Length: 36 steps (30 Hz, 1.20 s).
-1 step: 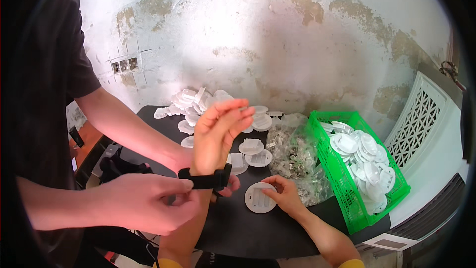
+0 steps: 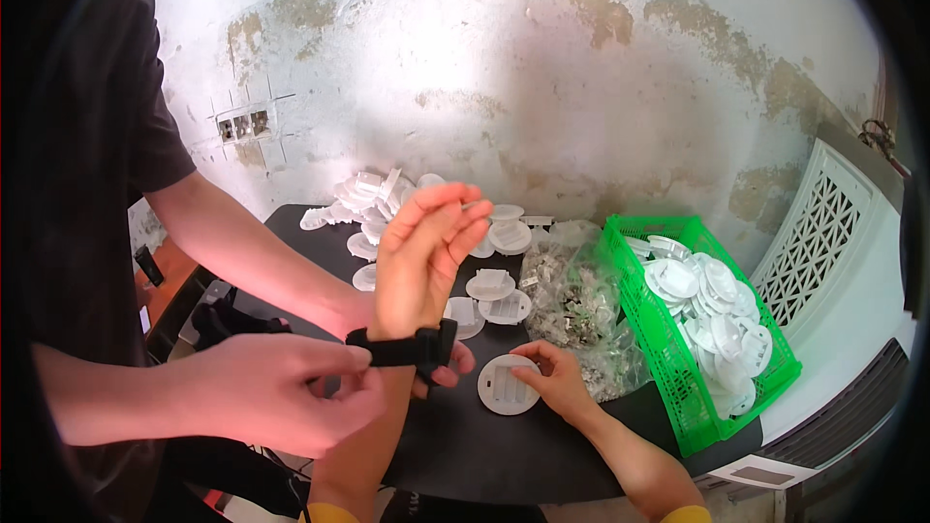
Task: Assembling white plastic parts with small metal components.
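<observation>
Apparently left hand [image 2: 422,257] is raised, empty, half-curled, so co-worker's hands [image 2: 281,392] can reach its black wrist strap [image 2: 392,353]; well apart, right hand [image 2: 560,383] pinches round white plastic disc [image 2: 499,394], likely steadying it on black tabletop [image 2: 465,460].

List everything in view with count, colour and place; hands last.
Table: one, black, centre
Near disc: one, white, table front
Loose plastic parts: many, white, middle and back of table
Basket: one, green, table's right end
Basket parts: many, white, inside basket
Clear bagging: count unclear, see-through, left of basket
Wall: one, patchy white, behind
Grille panel: one, white, far right
Strap: one, black, around left wrist
Co-worker: one, dark shirt, left
Co-worker's hands: two, bare, at strap
Left hand: one, bare, raised
Right hand: one, bare, gripping near disc's rim
</observation>
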Tool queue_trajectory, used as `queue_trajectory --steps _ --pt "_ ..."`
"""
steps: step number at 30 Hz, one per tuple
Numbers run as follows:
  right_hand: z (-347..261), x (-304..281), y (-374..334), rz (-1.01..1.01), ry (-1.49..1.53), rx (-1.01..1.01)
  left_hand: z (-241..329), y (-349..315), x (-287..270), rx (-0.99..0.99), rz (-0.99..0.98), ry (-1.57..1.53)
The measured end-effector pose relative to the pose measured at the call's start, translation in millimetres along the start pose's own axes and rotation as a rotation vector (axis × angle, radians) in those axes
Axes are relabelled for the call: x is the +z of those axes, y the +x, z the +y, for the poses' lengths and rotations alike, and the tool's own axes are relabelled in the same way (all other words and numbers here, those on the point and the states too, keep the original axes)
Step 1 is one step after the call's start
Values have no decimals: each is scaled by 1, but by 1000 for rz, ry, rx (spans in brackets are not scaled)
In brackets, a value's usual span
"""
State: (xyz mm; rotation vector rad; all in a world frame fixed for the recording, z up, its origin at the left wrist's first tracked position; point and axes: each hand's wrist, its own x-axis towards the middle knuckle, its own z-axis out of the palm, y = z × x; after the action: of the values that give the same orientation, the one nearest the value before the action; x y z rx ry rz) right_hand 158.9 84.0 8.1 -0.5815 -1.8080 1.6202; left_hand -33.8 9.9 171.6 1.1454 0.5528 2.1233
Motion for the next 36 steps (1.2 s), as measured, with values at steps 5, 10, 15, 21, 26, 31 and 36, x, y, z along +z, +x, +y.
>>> queue_trajectory --steps 5,10,15,21,26,31,36 --pt "3 -1 2 -14 37 -11 3 11 17 -139 41 24" --pt "8 -14 -1 25 22 -15 -25 24 19 -248 -59 3" --pt "2 2 2 -18 -10 9 8 28 -14 -304 42 -287" --pt "1 0 2 -1 45 -39 12 10 -4 -241 1 155" --pt "-4 -5 0 44 89 -29 12 12 -12 -149 -88 411" --pt "-4 -3 1 24 58 -27 18 12 -25 -147 -245 603" --pt "-9 -1 1 13 58 27 21 8 -39 -164 -303 688"
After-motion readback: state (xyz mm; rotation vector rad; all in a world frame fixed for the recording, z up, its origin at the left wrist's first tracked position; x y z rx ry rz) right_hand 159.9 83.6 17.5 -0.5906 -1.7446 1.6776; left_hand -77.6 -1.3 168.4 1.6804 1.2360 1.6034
